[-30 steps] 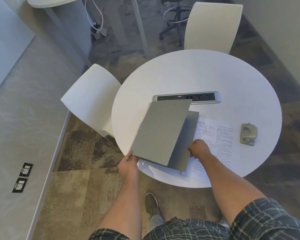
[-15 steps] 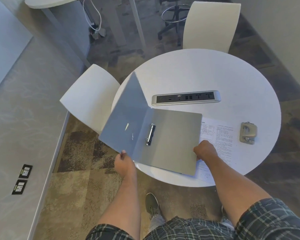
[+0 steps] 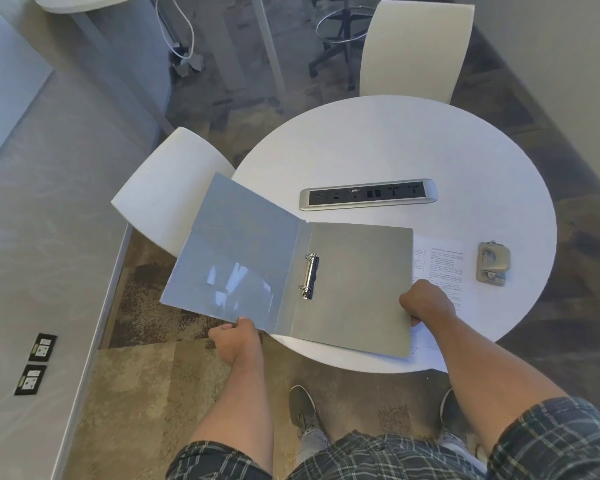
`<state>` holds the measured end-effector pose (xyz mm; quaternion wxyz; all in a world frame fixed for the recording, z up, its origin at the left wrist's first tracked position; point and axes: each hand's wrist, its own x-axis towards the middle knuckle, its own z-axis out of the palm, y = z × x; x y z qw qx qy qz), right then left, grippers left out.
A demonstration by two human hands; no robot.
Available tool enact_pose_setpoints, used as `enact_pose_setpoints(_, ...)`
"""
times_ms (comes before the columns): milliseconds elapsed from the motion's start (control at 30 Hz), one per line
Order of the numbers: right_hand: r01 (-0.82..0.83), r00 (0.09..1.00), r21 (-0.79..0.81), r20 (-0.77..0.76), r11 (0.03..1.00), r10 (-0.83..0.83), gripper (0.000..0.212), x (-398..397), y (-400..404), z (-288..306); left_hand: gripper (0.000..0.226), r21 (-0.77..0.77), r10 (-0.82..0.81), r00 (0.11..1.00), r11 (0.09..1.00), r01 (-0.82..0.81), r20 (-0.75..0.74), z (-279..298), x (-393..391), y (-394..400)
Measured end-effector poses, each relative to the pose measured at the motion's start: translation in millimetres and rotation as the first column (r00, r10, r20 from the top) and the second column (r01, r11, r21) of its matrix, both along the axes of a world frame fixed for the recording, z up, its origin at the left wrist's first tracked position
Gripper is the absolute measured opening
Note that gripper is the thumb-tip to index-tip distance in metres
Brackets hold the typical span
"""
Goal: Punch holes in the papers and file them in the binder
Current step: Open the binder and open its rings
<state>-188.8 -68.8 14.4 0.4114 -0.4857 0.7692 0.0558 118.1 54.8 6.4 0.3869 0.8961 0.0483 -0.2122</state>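
The grey ring binder (image 3: pixel 326 282) lies open across the near-left part of the round white table (image 3: pixel 413 150), its spine and two-ring mechanism (image 3: pixel 309 276) running from the person toward the far side. The left hand (image 3: pixel 238 336) pinches the near edge of the front cover, which hangs past the table's rim over the floor and white chair (image 3: pixel 167 192). The right hand (image 3: pixel 426 304) is curled on the right edge of the back cover, which rests flat on the table.

The printed papers (image 3: pixel 440 268) lie just to the right, partly tucked under that back cover and beneath the right hand. The hole punch (image 3: pixel 493 263) sits further right, apart from the binder, beside the papers' far corner. Punching comes next, I judge, and both things lie on the right hand's side; the papers must slide rightward, clear of the cover, to reach the punch.
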Motion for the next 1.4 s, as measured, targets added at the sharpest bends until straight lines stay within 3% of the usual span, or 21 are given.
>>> enact_pose_setpoints(133,-0.021,0.999,-0.005,-0.036,1.0,0.021,0.02,-6.5,-1.2,-3.3,0.022,0.08,-0.01,0.994,0.997,0.019,-0.111,-11.4,9.6,4.1)
enact_pose_setpoints(233,-0.039,0.997,0.005,-0.069,0.999,0.039,0.02,-10.5,-2.8,-4.2,0.024,0.182,-0.103,0.988,0.976,0.124,-0.119,-10.0,10.1,8.4)
enact_pose_setpoints(333,-0.065,0.993,0.019,-0.101,0.998,0.067,0.019,-9.9,-5.0,-1.8,0.015,0.321,-0.301,0.951,0.896,0.307,-0.07,-5.2,11.0,6.9)
enact_pose_setpoints(433,-0.081,0.989,0.038,-0.118,0.996,0.085,0.019,-6.2,-8.7,3.7,0.018,0.492,-0.49,0.872,0.76,0.425,0.004,-4.1,13.9,-3.2)
enact_pose_setpoints(533,-0.096,0.986,0.062,-0.129,0.993,0.104,0.017,-2.4,-8.7,7.5,0.024,0.707,-0.728,0.67,0.549,0.446,0.143,-5.8,13.5,-11.8)
enact_pose_setpoints(633,-0.104,0.981,0.058,-0.161,0.993,0.112,0.015,-1.2,-8.7,4.2,0.037,0.769,-0.925,0.297,0.365,0.525,0.236,-11.0,11.8,-18.9)
enact_pose_setpoints(667,-0.094,0.979,0.041,-0.18,0.995,0.1,0.015,-0.8,-9.8,0.8,0.046,0.776,-0.959,0.198,0.28,0.565,0.202,-15.3,11.9,-23.3)
enact_pose_setpoints(733,-0.087,0.968,-0.003,-0.237,0.996,0.084,0.03,3.4,-11.6,-6.3,0.061,0.789,-0.994,0.089,0.1,0.606,0.057,-19.3,5.6,-34.1)
enact_pose_setpoints(800,-0.182,0.933,-0.067,-0.328,0.981,0.15,0.051,14.1,-11.8,-11.0,0.059,0.784,-0.995,0.077,-0.001,0.621,-0.062,-23.2,-6.1,-42.2)
enact_pose_setpoints(867,-0.425,0.823,-0.134,-0.469,0.895,0.321,0.066,29.3,-12.5,-11.9,0.052,0.74,-0.984,0.124,-0.01,0.673,-0.126,-25.0,-18.5,-46.2)
enact_pose_setpoints(967,-0.811,0.529,-0.147,-0.598,0.567,0.602,0.064,56.7,-17.1,-15.2,0.062,0.675,-0.961,0.162,-0.033,0.737,-0.224,-28.0,-28.6,-51.6)
enact_pose_setpoints(1033,-0.896,0.429,-0.166,-0.564,0.412,0.706,0.057,74.0,-18.8,-17.2,0.07,0.653,-0.95,0.178,-0.034,0.757,-0.256,-25.7,-31.3,-56.8)
enact_pose_setpoints(1133,-0.94,0.341,-0.198,-0.491,0.279,0.801,0.046,94.8,-19.1,-17.3,0.076,0.603,-0.936,0.197,-0.019,0.798,-0.291,-23.0,-33.1,-61.2)
enact_pose_setpoints(1233,-0.934,0.345,-0.237,-0.393,0.269,0.853,0.045,107.9,-20.0,-14.9,0.08,0.474,-0.92,0.207,0.025,0.88,-0.334,-20.1,-31.1,-62.0)
enact_pose_setpoints(1400,-0.882,0.461,-0.204,-0.183,0.425,0.868,0.054,124.6,-21.2,-13.4,0.074,0.184,-0.908,0.214,0.156,0.971,-0.359,-16.2,-17.0,-60.6)
